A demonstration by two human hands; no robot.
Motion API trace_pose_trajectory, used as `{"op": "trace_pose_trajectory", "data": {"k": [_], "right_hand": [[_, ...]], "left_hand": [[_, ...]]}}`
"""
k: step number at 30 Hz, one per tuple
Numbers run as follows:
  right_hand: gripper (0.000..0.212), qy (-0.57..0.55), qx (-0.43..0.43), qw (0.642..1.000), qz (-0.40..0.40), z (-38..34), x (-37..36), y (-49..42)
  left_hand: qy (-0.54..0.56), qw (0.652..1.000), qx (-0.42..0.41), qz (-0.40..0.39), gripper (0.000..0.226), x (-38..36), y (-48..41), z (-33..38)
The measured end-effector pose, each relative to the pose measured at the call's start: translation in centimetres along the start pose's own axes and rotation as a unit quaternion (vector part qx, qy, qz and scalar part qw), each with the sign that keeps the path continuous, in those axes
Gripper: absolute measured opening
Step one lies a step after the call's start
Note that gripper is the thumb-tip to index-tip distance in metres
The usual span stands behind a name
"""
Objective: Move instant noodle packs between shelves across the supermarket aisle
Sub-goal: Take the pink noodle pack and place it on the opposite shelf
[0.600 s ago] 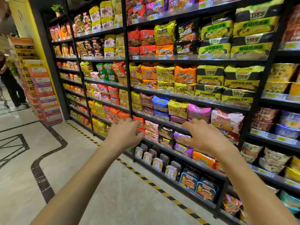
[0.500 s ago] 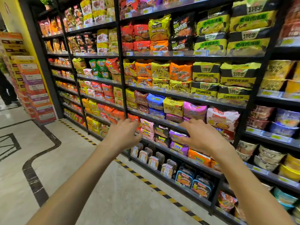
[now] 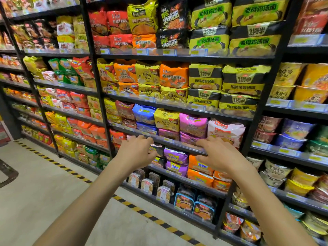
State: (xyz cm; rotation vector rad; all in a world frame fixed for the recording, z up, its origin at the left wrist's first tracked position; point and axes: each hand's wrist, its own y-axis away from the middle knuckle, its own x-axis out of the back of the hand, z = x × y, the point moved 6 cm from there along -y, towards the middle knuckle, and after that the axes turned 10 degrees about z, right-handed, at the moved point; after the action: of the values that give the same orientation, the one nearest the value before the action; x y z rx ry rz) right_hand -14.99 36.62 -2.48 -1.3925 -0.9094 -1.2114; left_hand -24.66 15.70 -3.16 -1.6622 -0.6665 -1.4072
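Black shelves full of instant noodle multipacks fill the view. My left hand is stretched out in front of the lower middle shelf, fingers spread and holding nothing. My right hand is also empty with fingers apart, its fingertips at the shelf edge just below a pink pack and a white-and-red pack. A yellow pack and a blue pack sit to their left. Purple packs and orange packs lie on the shelf between my hands.
Bowl and cup noodles fill the right shelf bay. Tray noodles stand on the bottom shelf. A yellow-and-black hazard stripe runs along the floor at the shelf base. Pale tiled floor lies to the left.
The view has moved closer to the shelves and turned right. Both hands have advanced toward the middle shelf, still empty.
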Motion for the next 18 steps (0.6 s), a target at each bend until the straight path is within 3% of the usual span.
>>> {"op": "trace_pose_trajectory", "data": {"k": [8,18], "right_hand": [[0.059,0.004,-0.102,0.994,-0.028,5.8,-4.4,-8.0],[0.059,0.033,-0.235,0.969,-0.067,15.8,-10.4,-11.4]], "left_hand": [[0.041,0.994,-0.096,-0.026,0.056,-6.2,-13.0,3.1],[0.067,0.974,-0.209,-0.062,0.054,-14.5,-24.1,11.9]]}}
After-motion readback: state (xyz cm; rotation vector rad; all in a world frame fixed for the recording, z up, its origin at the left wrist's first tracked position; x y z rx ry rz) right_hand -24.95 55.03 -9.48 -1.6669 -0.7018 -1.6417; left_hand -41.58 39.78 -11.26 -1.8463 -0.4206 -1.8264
